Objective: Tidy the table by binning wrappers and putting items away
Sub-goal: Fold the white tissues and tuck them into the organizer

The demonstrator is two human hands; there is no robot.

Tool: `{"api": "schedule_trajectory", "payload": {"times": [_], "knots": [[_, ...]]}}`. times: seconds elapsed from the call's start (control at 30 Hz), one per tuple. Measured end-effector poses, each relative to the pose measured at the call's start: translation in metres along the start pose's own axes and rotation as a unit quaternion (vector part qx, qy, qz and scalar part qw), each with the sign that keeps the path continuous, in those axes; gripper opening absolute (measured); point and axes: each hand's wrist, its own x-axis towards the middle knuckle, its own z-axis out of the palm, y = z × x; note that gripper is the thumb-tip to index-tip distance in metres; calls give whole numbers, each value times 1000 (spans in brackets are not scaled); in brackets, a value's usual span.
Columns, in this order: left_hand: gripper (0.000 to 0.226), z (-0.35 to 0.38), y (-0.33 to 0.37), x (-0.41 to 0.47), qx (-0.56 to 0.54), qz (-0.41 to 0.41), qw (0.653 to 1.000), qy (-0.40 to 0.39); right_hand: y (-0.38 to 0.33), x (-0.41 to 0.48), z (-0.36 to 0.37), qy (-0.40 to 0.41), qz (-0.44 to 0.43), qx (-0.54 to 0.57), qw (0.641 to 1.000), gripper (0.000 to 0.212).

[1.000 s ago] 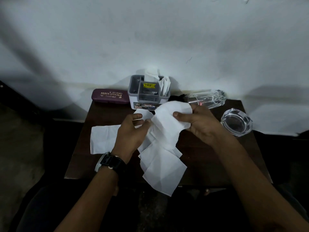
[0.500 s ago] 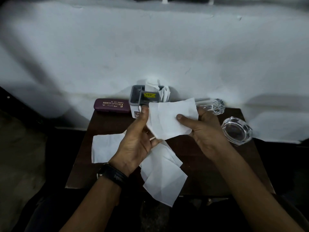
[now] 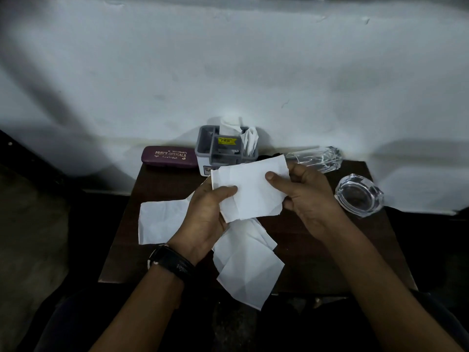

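Observation:
A folded white tissue (image 3: pixel 251 189) is held above the small dark table (image 3: pixel 317 265). My left hand (image 3: pixel 205 217) pinches its left edge with the thumb on top. My right hand (image 3: pixel 307 199) pinches its right side, thumb pressed on the front. More white tissue sheets (image 3: pixel 246 268) hang below my hands and over the table's front edge. Another white tissue (image 3: pixel 160 222) lies flat on the table at the left. A grey compartment organiser (image 3: pixel 223 153) with tissues stuck in it stands at the back, against the wall.
A maroon spectacle case (image 3: pixel 170 157) lies at the back left beside the organiser. A clear glass (image 3: pixel 317 158) lies on its side at the back right. A clear glass ashtray (image 3: pixel 359 195) sits near the right edge. A white wall rises behind the table.
The top tissue has been folded smaller and squared up between both hands. My left thumb has shifted from the tissue's top corner down onto its left edge.

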Motion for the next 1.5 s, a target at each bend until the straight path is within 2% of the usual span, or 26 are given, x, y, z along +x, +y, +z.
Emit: {"api": "schedule_trajectory", "payload": {"times": [0.1, 0.3, 0.5, 0.63, 0.83, 0.9, 1.1, 1.33, 1.43, 1.5], "knots": [[42, 2, 2, -2, -9, -10, 1000, -21, 0, 0, -1, -11, -1, 4, 1000, 33], [38, -3, -3, -1, 41, 8, 999, 5, 2, 1, 0, -25, -6, 11, 1000, 31], [43, -1, 1, -4, -56, -49, 996, -46, 3, 1, 1, -21, -5, 21, 1000, 37], [46, 4, 1, -8, -4, -11, 997, -71, 3, -3, 5, -51, 37, 78, 995, 35], [38, 1, -3, -8, 62, 25, 996, -51, 13, -4, 17, -26, 63, 119, 991, 42], [39, 1, -2, -9, 72, 20, 996, -48, 15, -4, 18, -7, 60, 115, 991, 40], [42, -6, -7, -2, 158, 84, 984, 14, 15, -3, 17, -13, 40, 113, 993, 32], [41, -11, -4, 0, 173, 71, 982, -33, 17, 5, 10, -34, 28, 95, 994, 56], [42, -12, -5, 1, 218, 99, 971, 12, 14, 3, 11, -62, 6, 68, 996, 54], [39, -12, -2, 2, 204, 119, 970, 61, 13, 4, 12, -68, 2, 53, 996, 46]]}}
